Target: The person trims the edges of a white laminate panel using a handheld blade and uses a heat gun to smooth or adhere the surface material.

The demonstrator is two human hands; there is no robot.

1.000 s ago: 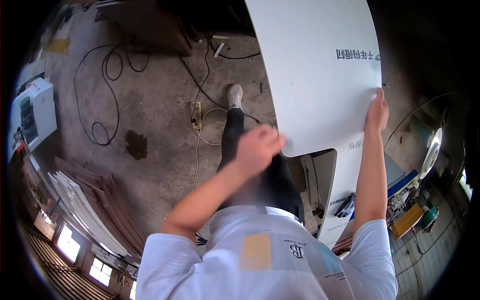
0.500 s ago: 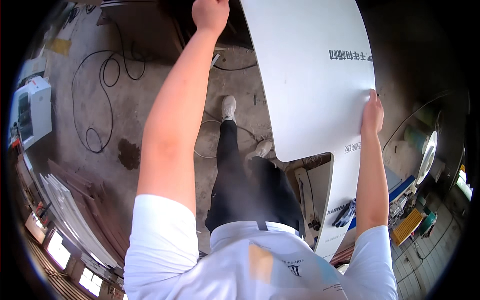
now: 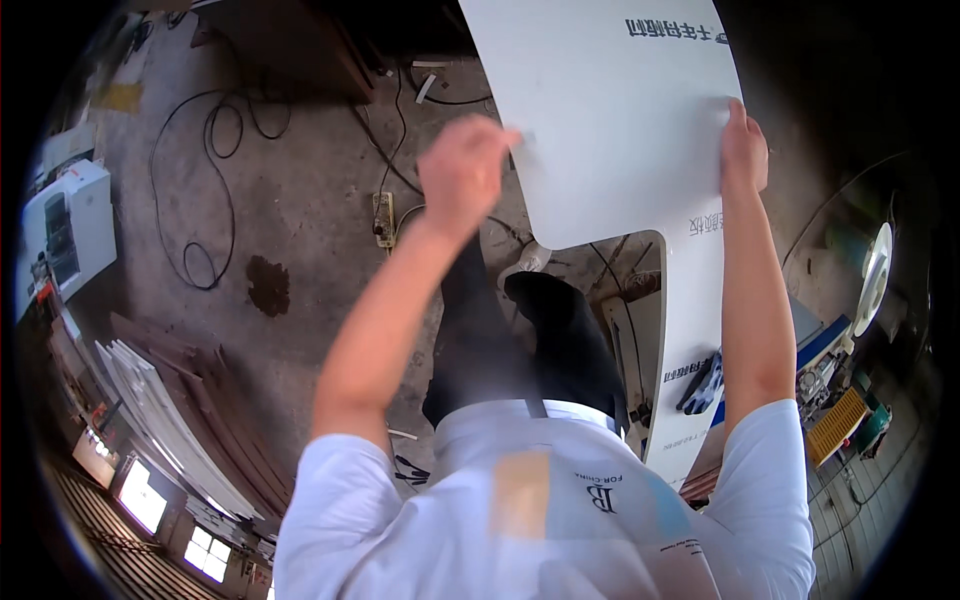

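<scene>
A large white board (image 3: 610,130) with dark print and a cut-out corner reaches away from me, its narrow strip running back past my right side. My right hand (image 3: 745,155) grips its right edge, thumb on the top face and fingers curled round the side. At the board's left edge is my left hand (image 3: 462,172), smeared by motion. One of its digits points at the edge; whether it touches is unclear. A patterned work glove (image 3: 704,385) lies by the narrow strip, near my right forearm.
Black cable (image 3: 232,215) loops over the concrete floor at left, and a power strip (image 3: 384,220) lies ahead of my feet. Stacked panels (image 3: 170,420) lean at lower left. A white round fan (image 3: 876,275) and a yellow crate (image 3: 836,427) stand at right.
My left hand has come back toward me and right, to the board's left edge. My right hand and the board's cut-out corner appear higher in the picture.
</scene>
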